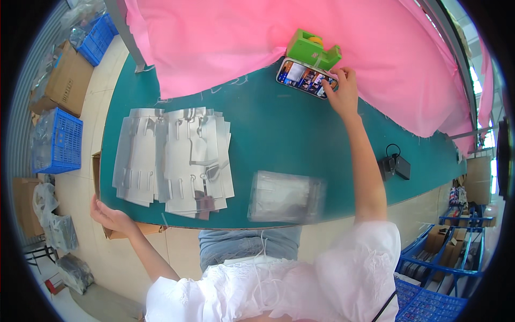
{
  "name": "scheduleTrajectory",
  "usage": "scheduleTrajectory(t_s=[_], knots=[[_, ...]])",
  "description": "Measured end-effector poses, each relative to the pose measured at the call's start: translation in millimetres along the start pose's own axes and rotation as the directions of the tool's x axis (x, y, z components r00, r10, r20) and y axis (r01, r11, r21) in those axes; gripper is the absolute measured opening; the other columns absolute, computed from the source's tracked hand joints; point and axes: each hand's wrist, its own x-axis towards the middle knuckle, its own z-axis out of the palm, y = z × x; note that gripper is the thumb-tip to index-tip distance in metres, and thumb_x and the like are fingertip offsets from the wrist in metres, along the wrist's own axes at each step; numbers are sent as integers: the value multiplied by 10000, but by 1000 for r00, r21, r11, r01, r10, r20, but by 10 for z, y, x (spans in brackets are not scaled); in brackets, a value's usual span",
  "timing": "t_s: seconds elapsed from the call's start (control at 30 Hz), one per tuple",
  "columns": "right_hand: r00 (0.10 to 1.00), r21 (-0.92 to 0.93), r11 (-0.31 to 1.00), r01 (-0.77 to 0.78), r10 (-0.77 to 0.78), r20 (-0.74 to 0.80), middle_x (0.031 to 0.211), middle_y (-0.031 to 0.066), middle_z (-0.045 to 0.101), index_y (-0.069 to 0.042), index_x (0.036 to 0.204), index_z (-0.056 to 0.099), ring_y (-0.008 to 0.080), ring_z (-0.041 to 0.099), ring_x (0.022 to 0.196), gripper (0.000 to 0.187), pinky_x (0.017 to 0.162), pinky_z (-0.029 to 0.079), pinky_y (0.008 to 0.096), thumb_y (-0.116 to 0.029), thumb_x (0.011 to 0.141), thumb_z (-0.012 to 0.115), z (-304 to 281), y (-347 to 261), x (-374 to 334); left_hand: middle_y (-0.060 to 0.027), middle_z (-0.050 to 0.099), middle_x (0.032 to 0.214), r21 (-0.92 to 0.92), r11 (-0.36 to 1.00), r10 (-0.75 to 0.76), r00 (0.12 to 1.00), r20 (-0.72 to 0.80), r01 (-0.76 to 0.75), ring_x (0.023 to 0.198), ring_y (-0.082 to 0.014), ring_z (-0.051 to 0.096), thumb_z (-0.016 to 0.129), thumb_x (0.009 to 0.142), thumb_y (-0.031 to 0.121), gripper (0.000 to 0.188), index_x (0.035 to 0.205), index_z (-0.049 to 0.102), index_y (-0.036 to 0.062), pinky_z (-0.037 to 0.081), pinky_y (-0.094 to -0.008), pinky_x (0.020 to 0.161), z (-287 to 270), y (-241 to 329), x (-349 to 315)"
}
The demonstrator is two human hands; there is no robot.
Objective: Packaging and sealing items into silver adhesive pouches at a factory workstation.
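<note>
My R hand (345, 95) touches phone (304, 78), far side, can't tell if gripping; L hand (112, 217) loosely open by tbl (263, 129), near left.

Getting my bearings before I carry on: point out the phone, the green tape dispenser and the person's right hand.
Phone (304, 79): head view, on its screen.
Green tape dispenser (306, 49): head view, on its body.
Right hand (346, 96): head view, middle of the hand.

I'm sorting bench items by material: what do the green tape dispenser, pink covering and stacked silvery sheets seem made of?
Green tape dispenser: probably hard plastic, smooth, with moulded-looking edges.
Pink covering: fabric, softly sheened, with folds and frayed edges.
Stacked silvery sheets: perhaps plastic film or thin metal; their glossy grey leaves it open.
</note>
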Motion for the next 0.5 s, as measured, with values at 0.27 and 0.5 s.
scheduleTrajectory(t_s=[0.27,0.5], knots=[[1000,54,998,-13,12,8,1133,169,513,-33,1023,632,338,548,1040,317,867,469,407,-235,801,734,-5,-5,-1,-131,536,1204,11,1000,14,1000,1,-14,1078,-223,557,428,1001,166,282,1167,590,5,430,-319,929,-13,-19,-3],[1000,49,999,4,-5,18,1129,169,514,-42,1035,635,333,550,1037,300,871,468,409,-219,809,722,-12,33,-13,-128,527,1207,-19,1000,-18,1000,1,18,1056,-218,571,424,1005,168,284,1166,590,4,439,-318,915,7,-3,-9]])
